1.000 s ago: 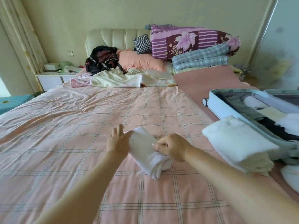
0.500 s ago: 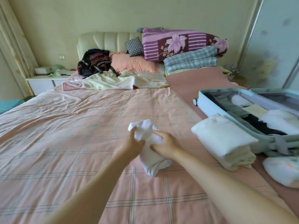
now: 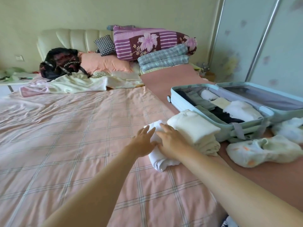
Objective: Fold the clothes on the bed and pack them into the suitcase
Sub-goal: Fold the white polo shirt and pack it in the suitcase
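Note:
A folded white garment (image 3: 161,163) lies on the pink checked bedsheet (image 3: 73,136), touching a folded cream stack (image 3: 195,128) on its right. My left hand (image 3: 144,141) rests on the garment's left side with fingers spread. My right hand (image 3: 170,141) lies flat on top of it, fingers extended. Neither hand visibly clasps the cloth. The open light-blue suitcase (image 3: 182,102) sits at the right on the bed, holding several folded clothes. A crumpled white garment with orange marks (image 3: 262,151) and another white one (image 3: 290,128) lie in front of the suitcase.
Crumpled pale clothes (image 3: 78,84) and a black backpack (image 3: 60,63) lie near the headboard, with pillows and a purple quilt (image 3: 147,41) on folded blankets. A sliding wardrobe door (image 3: 262,46) stands at the right, a nightstand (image 3: 13,79) at the left.
The white garment has moved right until it touches the cream stack. Both hands went from pinching it to lying flat on it. My view has swung right.

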Tool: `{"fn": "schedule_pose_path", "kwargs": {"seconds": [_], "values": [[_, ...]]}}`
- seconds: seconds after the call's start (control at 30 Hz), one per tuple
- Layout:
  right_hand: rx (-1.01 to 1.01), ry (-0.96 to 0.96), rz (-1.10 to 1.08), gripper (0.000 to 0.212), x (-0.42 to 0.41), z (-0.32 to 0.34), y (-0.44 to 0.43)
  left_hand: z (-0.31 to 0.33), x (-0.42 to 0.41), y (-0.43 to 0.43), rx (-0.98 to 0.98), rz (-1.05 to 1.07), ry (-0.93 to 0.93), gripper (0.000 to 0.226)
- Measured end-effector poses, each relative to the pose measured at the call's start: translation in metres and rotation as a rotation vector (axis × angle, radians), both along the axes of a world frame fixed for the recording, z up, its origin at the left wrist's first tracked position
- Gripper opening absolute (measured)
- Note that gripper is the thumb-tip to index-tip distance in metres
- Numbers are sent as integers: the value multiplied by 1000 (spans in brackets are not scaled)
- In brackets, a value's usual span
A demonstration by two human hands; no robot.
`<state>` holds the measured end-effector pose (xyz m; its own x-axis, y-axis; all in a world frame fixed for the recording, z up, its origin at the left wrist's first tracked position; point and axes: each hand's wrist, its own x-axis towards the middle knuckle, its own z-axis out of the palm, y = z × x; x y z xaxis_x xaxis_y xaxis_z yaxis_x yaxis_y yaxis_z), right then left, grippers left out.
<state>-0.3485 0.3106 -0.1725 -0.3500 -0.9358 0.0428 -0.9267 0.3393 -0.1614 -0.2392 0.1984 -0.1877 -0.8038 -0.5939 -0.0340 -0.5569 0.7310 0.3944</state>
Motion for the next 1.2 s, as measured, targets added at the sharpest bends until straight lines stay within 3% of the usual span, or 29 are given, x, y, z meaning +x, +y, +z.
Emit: {"fn": "schedule_pose_path", "kwargs": {"seconds": [0.13, 0.33, 0.63, 0.8, 1.03, 1.2], "values": [[256, -106, 30, 41, -3, 26, -8, 8, -2, -14, 92, -44, -90, 44], [-81, -45, -32, 30, -54, 52, -50, 31, -44, -64, -5, 51, 137, 36], [-259, -194, -211, 18, -188, 99, -95, 98, -181, -105, 48, 34, 405, 27], [-180, -339, -357, 34, -253, 147, -47, 150, -246, -76, 102, -86, 292, 30], [-58, -410, -627, 31, -338, 224, 61, 236, -341, -10, 300, -174, 205, 31], [-5, -409, -739, 39, -439, 218, 128, 243, -457, 43, 368, -236, 136, 31]]}}
